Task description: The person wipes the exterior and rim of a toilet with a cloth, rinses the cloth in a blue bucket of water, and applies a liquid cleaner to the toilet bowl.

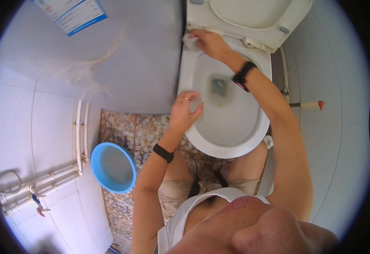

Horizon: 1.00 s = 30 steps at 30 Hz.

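Note:
My right hand [212, 45] reaches to the far left corner of the toilet's rim. Its fingers are closed on a crumpled white wad [190, 42], like tissue or cloth, pressed near the seat hinge. Over the left side of the bowl is my left hand [184, 111], its thumb and fingers curled around something pale and translucent that I cannot make out. The white toilet [231, 150] has its seat and lid [273, 31] raised. Water with a dark bluish patch [218, 86] shows at the bottom of the bowl.
A blue basin [114, 167] holding cloudy water stands on the pebble-patterned floor [149, 133] at left. A large grey panel [142, 63] borders the toilet's left side. Pipes and a tap [39, 203] run along the left wall; a red-tipped valve handle [320, 105] juts out at right.

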Each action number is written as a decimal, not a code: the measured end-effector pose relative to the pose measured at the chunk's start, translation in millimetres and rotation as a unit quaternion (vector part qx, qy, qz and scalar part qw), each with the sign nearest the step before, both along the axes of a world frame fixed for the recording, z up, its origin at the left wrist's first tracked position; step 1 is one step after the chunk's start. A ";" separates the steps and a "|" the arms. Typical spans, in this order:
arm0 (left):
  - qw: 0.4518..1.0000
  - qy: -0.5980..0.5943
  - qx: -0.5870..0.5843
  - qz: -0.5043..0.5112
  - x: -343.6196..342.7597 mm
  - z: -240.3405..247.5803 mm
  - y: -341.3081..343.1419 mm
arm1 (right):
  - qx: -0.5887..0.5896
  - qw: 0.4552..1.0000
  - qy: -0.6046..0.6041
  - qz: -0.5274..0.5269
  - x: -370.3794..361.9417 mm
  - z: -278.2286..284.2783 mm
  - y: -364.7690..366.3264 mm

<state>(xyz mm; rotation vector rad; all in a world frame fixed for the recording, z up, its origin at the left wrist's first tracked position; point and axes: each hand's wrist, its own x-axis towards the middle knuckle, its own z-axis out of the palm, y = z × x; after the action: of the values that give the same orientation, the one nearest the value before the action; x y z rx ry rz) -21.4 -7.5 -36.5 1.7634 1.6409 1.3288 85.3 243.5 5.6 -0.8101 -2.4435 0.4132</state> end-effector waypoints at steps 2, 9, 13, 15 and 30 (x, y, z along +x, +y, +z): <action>1.000 -0.007 0.007 -0.015 13.3 2.1 6.9 | 0.096 0.993 -0.029 -0.067 3.0 -17.8 13.7; 1.000 0.022 0.004 0.003 0.6 2.1 2.7 | 0.163 0.977 -0.128 -0.055 74.6 -22.8 18.4; 1.000 0.013 0.014 -0.005 6.9 4.0 8.2 | 0.183 0.952 -0.181 -0.166 130.7 -17.8 30.0; 1.000 0.004 0.019 -0.008 9.8 0.9 7.8 | 0.165 0.951 -0.191 -0.179 125.4 -18.3 31.0; 1.000 0.020 -0.010 0.005 6.9 -0.3 5.3 | 0.172 0.978 0.021 -0.117 47.3 -11.3 25.1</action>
<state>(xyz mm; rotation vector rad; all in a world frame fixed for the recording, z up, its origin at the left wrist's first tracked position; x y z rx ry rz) -14.5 -2.2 -36.8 1.7829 1.6809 1.2839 132.6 268.6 -5.8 -0.9094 -2.2558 -0.0807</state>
